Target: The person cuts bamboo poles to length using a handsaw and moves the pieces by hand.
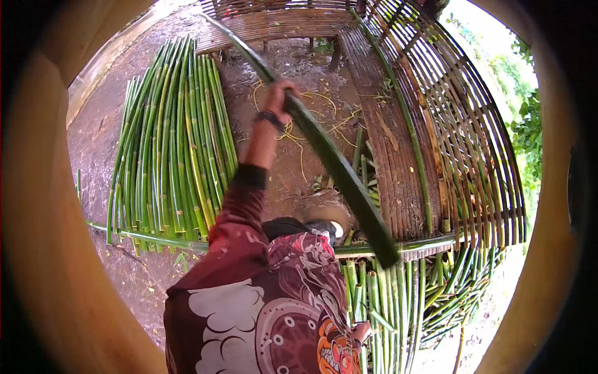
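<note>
Just left of twelve o'clock, the left hand (280, 103) grips a long green pole (339, 174), its fingers curled around the stem. The pole slants from eleven o'clock, where its far end narrows in view, to a blunt near end between four and five. The right hand (361, 330) is at five o'clock, low beside the shirt (230, 318); its fingers are too small and partly hidden, and whether they hold anything cannot be told.

The pole appears to be bamboo: probably stiff, fairly light for its length, and slippery along its glossy skin. A firm hold near mid-length should balance it best; a second hold near the blunt end would steady it. The cut rim may be sharp.

Surroundings: a fanned stack of green stems (168, 143) between nine and ten o'clock; a yellow cord (302, 156) looped on the wet ground (280, 177) about twelve; a slatted bench (395, 168) near three, with a thin green stem (408, 118) lying lengthwise on it; a lattice fence (492, 156) beyond; more cut stems (383, 299) at five. The near end overlaps the rail (156, 239) in view; contact cannot be judged. Rail, bench and fence limit a sideways swing, and the cord could catch a foot.
</note>
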Motion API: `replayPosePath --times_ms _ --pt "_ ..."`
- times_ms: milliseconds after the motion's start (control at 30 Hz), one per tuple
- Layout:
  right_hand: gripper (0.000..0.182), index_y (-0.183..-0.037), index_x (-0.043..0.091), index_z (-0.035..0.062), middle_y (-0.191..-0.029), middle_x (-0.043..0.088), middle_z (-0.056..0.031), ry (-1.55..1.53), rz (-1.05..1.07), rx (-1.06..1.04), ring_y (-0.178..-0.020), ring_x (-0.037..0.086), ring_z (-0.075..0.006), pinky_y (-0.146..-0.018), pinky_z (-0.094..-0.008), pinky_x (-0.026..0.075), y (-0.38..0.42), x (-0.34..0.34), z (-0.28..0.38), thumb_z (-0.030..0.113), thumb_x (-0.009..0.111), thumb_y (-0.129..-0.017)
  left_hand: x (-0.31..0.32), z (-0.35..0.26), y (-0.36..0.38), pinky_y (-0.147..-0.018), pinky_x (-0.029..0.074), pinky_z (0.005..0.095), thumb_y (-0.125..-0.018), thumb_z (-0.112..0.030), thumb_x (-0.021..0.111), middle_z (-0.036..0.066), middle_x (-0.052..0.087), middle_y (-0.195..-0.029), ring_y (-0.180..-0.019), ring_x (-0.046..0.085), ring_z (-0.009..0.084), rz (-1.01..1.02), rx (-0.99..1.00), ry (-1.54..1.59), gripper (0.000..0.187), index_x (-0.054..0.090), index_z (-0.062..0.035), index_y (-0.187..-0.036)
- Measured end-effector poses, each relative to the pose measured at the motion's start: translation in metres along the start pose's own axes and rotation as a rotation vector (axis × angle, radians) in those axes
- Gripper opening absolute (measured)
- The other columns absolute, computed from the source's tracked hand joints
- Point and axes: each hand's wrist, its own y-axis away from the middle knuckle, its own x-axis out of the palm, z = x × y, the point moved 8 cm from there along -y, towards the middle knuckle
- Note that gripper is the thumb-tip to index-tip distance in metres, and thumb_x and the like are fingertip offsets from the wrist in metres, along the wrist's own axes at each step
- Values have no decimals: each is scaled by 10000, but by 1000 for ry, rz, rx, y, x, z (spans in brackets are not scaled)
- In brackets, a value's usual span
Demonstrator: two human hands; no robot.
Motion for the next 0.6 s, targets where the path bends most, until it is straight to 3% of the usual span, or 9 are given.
replayPosePath --times_ms 100,167,233,300,367,433,500,533,600 --pt "150 -898 659 -41 -872 710 -284 42 45 -9 -818 708 -462 -691 -549 557 -13 23 -1 99 688 -849 -142 -87 -67 -692 595 401 -949 -378 684 94 667 -787 -670 661 230 -6 175 -9 371 608 -27 -1043" --pt "160 -887 667 -35 -882 709 -288 70 79 -10 -845 700 -479 -709 -551 551 -10 29 -1 114 699 -838 -142 -93 25 -769 605 468 -987 -434 649 155 689 -856 -721 681 278 -263 -141 293 467 577 7 -1122" --pt "307 -892 671 -41 -887 714 -285 96 -7 -10 -850 708 -475 -723 -543 562 -6 15 24 235 772 -805 -224 -73 27 -846 596 516 -980 -446 659 192 692 -894 -816 705 312 -17 -62 44 483 586 12 -1115" --pt "494 -898 668 -48 -888 718 -282 120 95 49 -873 713 -466 -757 -530 573 -11 12 24 372 865 -729 -272 -54 58 -700 580 487 -900 -378 726 167 674 -808 -769 687 301 -151 -91 -292 400 613 2 -956" --pt "485 -885 661 -41 -902 716 -281 107 177 90 -895 710 -461 -774 -535 571 -21 24 13 367 872 -727 -388 -38 75 -698 573 438 -842 -333 750 164 692 -796 -693 679 288 -645 -258 -1429 390 666 36 -940" --pt "431 -892 649 -28 -889 710 -265 155 192 99 -876 707 -451 -755 -532 567 -24 19 26 329 848 -754 -435 -22 116 -723 610 429 -907 -257 659 185 703 -846 -779 730 318 -553 -312 -864 346 650 43 -1079" --pt "324 -906 626 -2 -864 698 -232 276 226 120 -838 701 -431 -719 -525 558 -11 7 23 254 800 -808 -551 -37 134 -696 609 476 -888 -201 679 205 728 -898 -799 738 324 -685 -347 -1070 309 679 39 -1082" --pt "282 -933 652 20 -912 698 -214 302 224 118 -891 686 -406 -772 -521 537 -7 6 18 244 780 -817 -552 -84 159 -680 605 497 -904 -133 630 210 740 -894 -788 745 318 -830 -383 -1612 209 717 21 -1015" --pt "222 -986 704 64 -1007 699 -179 427 247 -14 -997 656 -357 -879 -513 496 -1 26 20 225 740 -836 -590 -143 200 -628 594 457 -896 -320 690 158 734 -861 -768 735 312 -1305 -371 -2202 430 655 13 -1165"
